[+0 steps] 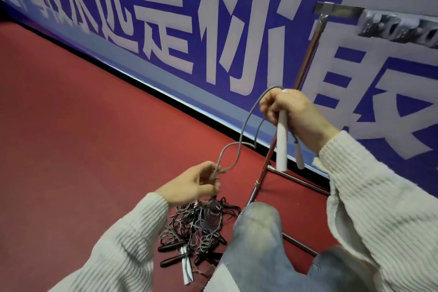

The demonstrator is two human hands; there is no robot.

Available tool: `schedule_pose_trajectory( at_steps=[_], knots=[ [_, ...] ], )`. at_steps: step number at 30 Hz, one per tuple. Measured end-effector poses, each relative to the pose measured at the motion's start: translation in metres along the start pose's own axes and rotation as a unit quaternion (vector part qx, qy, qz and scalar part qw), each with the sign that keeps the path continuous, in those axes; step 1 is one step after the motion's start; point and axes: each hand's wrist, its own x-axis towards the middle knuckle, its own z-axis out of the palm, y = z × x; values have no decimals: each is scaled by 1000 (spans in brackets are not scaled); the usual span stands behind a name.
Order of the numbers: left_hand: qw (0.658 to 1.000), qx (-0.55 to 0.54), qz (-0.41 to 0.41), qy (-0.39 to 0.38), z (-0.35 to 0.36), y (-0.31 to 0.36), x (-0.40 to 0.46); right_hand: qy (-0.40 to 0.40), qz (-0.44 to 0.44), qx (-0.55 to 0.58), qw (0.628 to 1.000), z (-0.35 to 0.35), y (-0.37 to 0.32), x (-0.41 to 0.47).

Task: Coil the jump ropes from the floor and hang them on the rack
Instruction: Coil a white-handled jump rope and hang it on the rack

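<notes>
My right hand grips the upper part of a white jump rope handle that points down; a second white handle hangs just behind it. A grey cord arcs from that hand down in loops to my left hand, which pinches it between thumb and fingers. Below the left hand a tangled pile of black and grey jump ropes lies on the red floor, with black and white handles at its near side. The metal rack stands against the wall to the right.
A blue wall banner with large white characters runs behind the red floor. The rack's top bar carries grey hooks at upper right; its base bars lie on the floor. My jeans-clad knee is beside the pile.
</notes>
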Motion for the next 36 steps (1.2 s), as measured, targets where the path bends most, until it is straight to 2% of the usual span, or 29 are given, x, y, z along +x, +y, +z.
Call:
schedule_pose_trajectory(
  at_steps=[1, 2, 3, 5, 6, 7, 8, 10, 11, 13, 14, 16, 19, 22, 24, 26, 28, 31, 33, 36],
  knots=[
    [1000, 0, 23, 17, 8, 9, 0, -1, -5, 25, 1000, 9, 0, 0],
    [996, -9, 55, 68, 18, 18, 0, 2, 0, 47, 999, 18, 0, 0],
    [983, -32, 89, 156, 30, 27, -1, 7, 11, 68, 998, 25, -1, 1],
    [910, -79, 156, 376, 53, 41, -2, 8, 37, 109, 993, 36, -1, 2],
    [867, -49, 189, 459, 62, 45, -3, 2, 46, 125, 991, 40, -1, 3],
    [835, 16, 214, 507, 68, 48, -3, -7, 52, 136, 989, 43, -1, 3],
    [817, 93, 227, 521, 73, 51, -4, -19, 58, 149, 987, 46, 0, 3],
    [813, 206, 220, 499, 79, 58, -5, -44, 68, 194, 978, 58, 2, 2],
    [831, 213, 203, 472, 80, 61, -5, -49, 72, 223, 971, 64, 3, 1],
    [887, 140, 175, 405, 82, 66, -3, -38, 71, 275, 958, 74, 5, 0],
    [903, 112, 168, 380, 82, 66, -3, -25, 74, 296, 952, 77, 6, 1],
    [918, 97, 161, 350, 81, 67, -4, 3, 95, 324, 941, 75, 8, 3],
    [944, -43, 156, 286, 79, 72, -6, 7, 119, 292, 949, 72, 14, 3],
    [939, -89, 147, 298, 72, 72, 3, -23, 121, 242, 963, 68, 16, 3],
    [924, -171, 142, 312, 65, 73, 7, -33, 115, 184, 976, 61, 16, 3],
    [888, -332, 136, 286, 53, 80, 7, 11, 102, 124, 987, 55, 21, 0],
    [851, -438, 149, 249, 39, 85, 4, 75, 90, 81, 990, 55, 31, -5],
    [854, -431, 176, 231, 24, 83, 7, 88, 92, 36, 991, 68, 50, -17],
    [861, -411, 180, 241, 22, 81, 9, 35, 98, 24, 994, 77, 59, -25],
    [869, -379, 178, 264, 19, 82, 8, -111, 123, -16, 986, 85, 60, -35]
  ],
)
